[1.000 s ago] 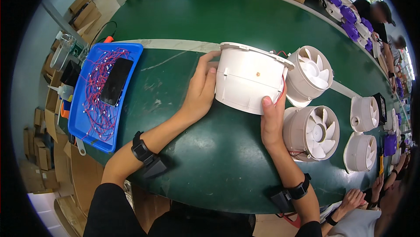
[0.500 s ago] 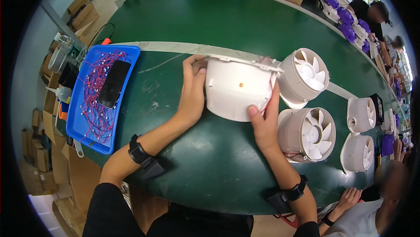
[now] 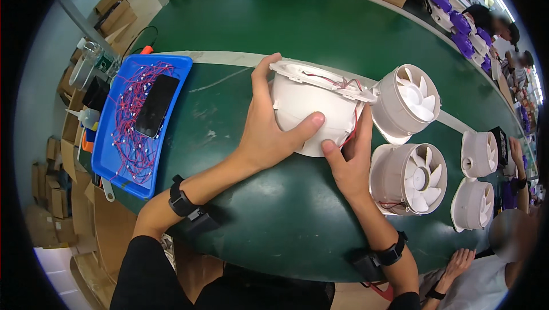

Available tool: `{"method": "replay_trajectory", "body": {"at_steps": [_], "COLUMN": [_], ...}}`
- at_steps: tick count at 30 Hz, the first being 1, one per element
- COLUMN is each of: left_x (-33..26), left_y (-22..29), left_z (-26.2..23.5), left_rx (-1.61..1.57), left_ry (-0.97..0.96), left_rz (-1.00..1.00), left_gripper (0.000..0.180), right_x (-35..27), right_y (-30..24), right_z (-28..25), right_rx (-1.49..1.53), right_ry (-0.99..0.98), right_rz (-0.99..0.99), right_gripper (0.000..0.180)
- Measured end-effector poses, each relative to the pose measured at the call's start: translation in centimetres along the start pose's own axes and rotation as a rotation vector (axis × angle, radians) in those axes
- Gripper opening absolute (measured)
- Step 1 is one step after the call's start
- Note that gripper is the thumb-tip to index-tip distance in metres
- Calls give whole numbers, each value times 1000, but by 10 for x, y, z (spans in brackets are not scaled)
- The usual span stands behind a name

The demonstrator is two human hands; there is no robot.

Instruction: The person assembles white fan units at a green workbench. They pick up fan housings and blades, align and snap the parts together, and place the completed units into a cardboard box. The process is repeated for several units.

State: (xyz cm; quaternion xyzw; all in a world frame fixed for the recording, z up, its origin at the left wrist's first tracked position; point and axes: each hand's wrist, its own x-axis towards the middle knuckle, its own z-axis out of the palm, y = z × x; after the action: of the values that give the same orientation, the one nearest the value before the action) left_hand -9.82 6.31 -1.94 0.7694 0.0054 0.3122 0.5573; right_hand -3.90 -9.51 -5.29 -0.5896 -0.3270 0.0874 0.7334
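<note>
Between my two hands is a white round fan housing (image 3: 303, 101), tilted so that its flanged rim faces up and away. Thin red and dark wires lie along that rim, and a red one runs down the housing's right side. My left hand (image 3: 271, 118) wraps the left side, its thumb across the front wall. On the right side my right hand (image 3: 350, 161) grips with the thumb on the lower front; its other fingers are partly hidden behind the housing. Just right stand two white duct fans, an upper fan (image 3: 409, 101) and a lower fan (image 3: 412, 177), blades showing.
At left a blue tray (image 3: 186, 78) holds tangled red and blue wires (image 3: 128, 121) and a black phone (image 3: 156, 106). Two more fans, one upper (image 3: 479, 152) and one lower (image 3: 473, 204), stand farther right. A co-worker's hand (image 3: 459, 262) rests at the table's near-right edge. Purple-and-white units (image 3: 460, 23) line the far right.
The housing has tipped, bringing its wired rim into view. My left thumb has moved from the left edge onto the front wall. The whole view has shifted slightly.
</note>
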Motion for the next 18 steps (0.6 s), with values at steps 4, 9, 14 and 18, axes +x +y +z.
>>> {"method": "replay_trajectory", "body": {"at_steps": [4, 9, 14, 18], "left_x": [-2, -5, -2, -2], "left_y": [-5, -17, -34, -35], "left_z": [-2, -1, -7, -6], "left_rx": [-45, -69, -97, -120], "left_ry": [12, 32, 54, 37], "left_rz": [9, 88, 72, 16], "left_gripper": [87, 70, 61, 68], "right_x": [1, 2, 1, 2], "right_y": [0, 0, -1, -4], "right_z": [-2, -1, 1, 0], "right_rx": [-21, -21, -30, -33], "right_ry": [-29, -17, -16, -29], "right_rz": [14, -8, 8, -6], "right_gripper": [98, 99, 97, 94]}}
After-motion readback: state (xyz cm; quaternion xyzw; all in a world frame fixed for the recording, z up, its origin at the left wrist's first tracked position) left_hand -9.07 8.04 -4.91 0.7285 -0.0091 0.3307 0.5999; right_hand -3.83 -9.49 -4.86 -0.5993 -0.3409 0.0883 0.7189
